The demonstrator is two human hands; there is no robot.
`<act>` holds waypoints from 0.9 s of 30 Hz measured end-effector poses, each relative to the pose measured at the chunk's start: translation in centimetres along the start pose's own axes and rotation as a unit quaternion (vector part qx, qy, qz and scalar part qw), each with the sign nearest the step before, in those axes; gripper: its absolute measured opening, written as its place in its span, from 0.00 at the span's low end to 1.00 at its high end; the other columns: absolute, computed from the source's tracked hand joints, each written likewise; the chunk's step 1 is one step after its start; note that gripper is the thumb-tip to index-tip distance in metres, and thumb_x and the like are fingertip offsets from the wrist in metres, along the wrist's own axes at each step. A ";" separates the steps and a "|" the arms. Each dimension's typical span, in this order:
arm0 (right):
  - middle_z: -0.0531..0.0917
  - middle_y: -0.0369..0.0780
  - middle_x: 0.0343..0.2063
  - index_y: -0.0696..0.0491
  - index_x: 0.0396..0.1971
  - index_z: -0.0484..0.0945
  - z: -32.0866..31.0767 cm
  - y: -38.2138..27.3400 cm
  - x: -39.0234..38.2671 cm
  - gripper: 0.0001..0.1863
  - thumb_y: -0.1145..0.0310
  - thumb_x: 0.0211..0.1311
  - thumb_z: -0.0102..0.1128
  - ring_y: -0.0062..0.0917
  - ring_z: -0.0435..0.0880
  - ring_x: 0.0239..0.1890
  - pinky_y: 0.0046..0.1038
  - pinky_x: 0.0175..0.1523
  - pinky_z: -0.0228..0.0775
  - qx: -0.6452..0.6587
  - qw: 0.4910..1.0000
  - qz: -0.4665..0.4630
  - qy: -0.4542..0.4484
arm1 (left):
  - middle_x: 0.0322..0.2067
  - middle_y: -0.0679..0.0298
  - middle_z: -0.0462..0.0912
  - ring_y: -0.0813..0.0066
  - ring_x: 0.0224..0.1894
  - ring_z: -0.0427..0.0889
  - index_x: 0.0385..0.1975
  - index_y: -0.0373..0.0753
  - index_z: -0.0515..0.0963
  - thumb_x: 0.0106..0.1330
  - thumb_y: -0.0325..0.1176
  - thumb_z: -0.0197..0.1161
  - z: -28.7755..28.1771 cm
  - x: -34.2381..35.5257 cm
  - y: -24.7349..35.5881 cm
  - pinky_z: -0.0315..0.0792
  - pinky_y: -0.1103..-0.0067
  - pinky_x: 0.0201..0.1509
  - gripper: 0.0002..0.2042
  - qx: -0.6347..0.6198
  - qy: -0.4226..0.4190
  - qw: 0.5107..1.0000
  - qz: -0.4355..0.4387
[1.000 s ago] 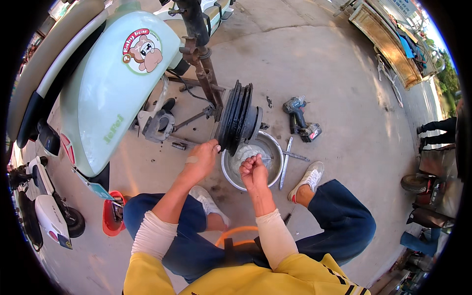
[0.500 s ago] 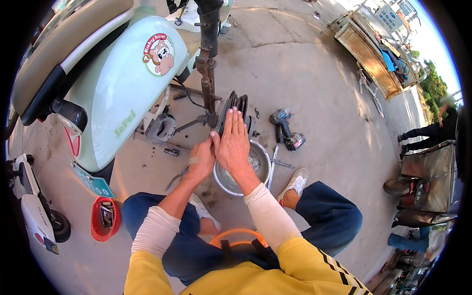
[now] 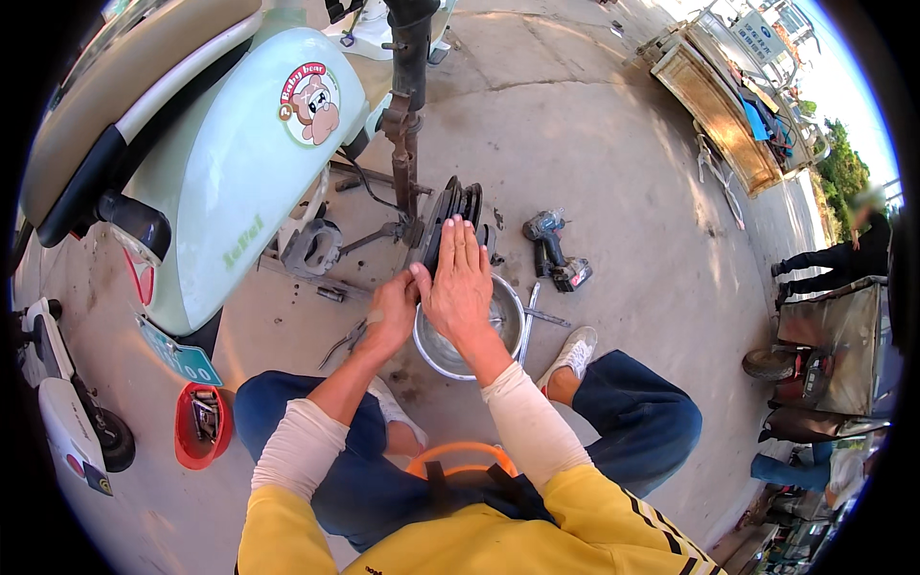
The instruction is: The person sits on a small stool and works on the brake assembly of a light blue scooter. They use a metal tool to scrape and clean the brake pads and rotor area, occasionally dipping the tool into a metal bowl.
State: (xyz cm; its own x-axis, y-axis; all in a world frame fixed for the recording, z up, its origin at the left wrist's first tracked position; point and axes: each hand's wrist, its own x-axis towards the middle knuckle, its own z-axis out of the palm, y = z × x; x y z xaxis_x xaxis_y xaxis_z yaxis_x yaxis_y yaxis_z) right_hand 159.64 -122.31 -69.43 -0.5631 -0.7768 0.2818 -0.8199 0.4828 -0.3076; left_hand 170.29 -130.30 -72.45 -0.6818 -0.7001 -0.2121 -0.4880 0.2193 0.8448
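Observation:
A small black tyre [image 3: 448,203] stands edge-on in front of me, beside a dark metal post. My right hand [image 3: 455,292] lies flat along its near part, fingers straight and close together. At the tyre's near left edge, my left hand [image 3: 391,311] has its fingers curled in; their tips are partly hidden. My two thumbs nearly meet. Under my right wrist sits a round metal basin [image 3: 422,347] with what looks like water in it. Pliers [image 3: 343,345] lie on the ground left of the basin.
A cordless impact driver [image 3: 551,251] and a long metal bar [image 3: 531,321] lie at the right. A pale green electric scooter [image 3: 230,182] stands close on the left, near a red bowl [image 3: 182,441] of metal parts. A cart [image 3: 714,105] and a person [image 3: 867,240] are farther right.
My right hand has slid slightly back toward me along the tyre. My left hand stays at the tyre's edge.

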 end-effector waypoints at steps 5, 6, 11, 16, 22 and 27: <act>0.65 0.51 0.73 0.63 0.72 0.62 0.3 1.0 1.7 0.39 0.46 0.74 0.49 0.42 0.61 0.77 0.58 0.76 0.46 -0.002 0.999 -0.009 0.036 | 0.36 0.49 0.87 0.60 0.38 0.87 0.43 0.32 0.82 0.72 0.30 0.60 0.6 0.6 -0.1 0.77 0.70 0.45 0.08 -0.104 0.049 0.992 0.048; 0.72 0.52 0.68 0.64 0.70 0.65 0.6 2.1 4.6 0.39 0.46 0.74 0.50 0.42 0.65 0.74 0.57 0.74 0.52 -0.008 0.999 0.015 0.048 | 0.36 0.50 0.88 0.63 0.38 0.86 0.44 0.32 0.82 0.72 0.29 0.61 1.1 0.5 0.1 0.77 0.72 0.45 0.08 -0.142 0.052 0.986 0.064; 0.79 0.53 0.60 0.65 0.64 0.70 -1.2 3.9 10.1 0.37 0.45 0.73 0.52 0.44 0.70 0.70 0.47 0.70 0.63 0.059 0.989 0.080 -0.112 | 0.37 0.53 0.89 0.69 0.38 0.86 0.44 0.30 0.82 0.71 0.28 0.63 1.1 0.7 -0.5 0.77 0.74 0.47 0.09 -0.071 -0.012 0.997 -0.017; 0.66 0.50 0.72 0.63 0.69 0.67 -0.1 2.2 -3.7 0.36 0.55 0.68 0.58 0.45 0.61 0.76 0.52 0.73 0.57 -0.003 0.997 -0.079 0.014 | 0.35 0.53 0.88 0.68 0.36 0.85 0.43 0.31 0.83 0.70 0.29 0.63 1.0 0.5 -0.2 0.77 0.73 0.45 0.09 -0.081 0.011 0.997 0.010; 0.68 0.48 0.70 0.59 0.67 0.70 7.7 6.6 -15.4 0.29 0.69 0.65 0.60 0.45 0.64 0.73 0.48 0.75 0.56 0.165 0.979 -0.085 -0.085 | 0.35 0.56 0.88 0.71 0.34 0.83 0.46 0.33 0.83 0.69 0.28 0.64 1.1 1.4 -1.6 0.76 0.75 0.44 0.09 -0.127 0.027 0.991 0.025; 0.67 0.58 0.68 0.62 0.68 0.65 16.8 11.7 -20.4 0.34 0.65 0.66 0.64 0.52 0.68 0.69 0.43 0.74 0.58 0.266 0.877 0.399 -0.033 | 0.33 0.60 0.87 0.76 0.34 0.81 0.47 0.33 0.84 0.69 0.29 0.64 0.9 1.7 -1.6 0.76 0.77 0.43 0.10 -0.123 0.005 0.992 0.020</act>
State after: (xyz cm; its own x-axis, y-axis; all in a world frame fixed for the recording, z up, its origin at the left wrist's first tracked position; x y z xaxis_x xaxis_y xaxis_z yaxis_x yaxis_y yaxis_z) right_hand 163.30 -107.58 -94.03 -0.9145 -0.3070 -0.2634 0.0063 0.6404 -0.7680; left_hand 169.43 -131.22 -74.63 -0.6913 -0.7018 -0.1721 -0.3116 0.0746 0.9473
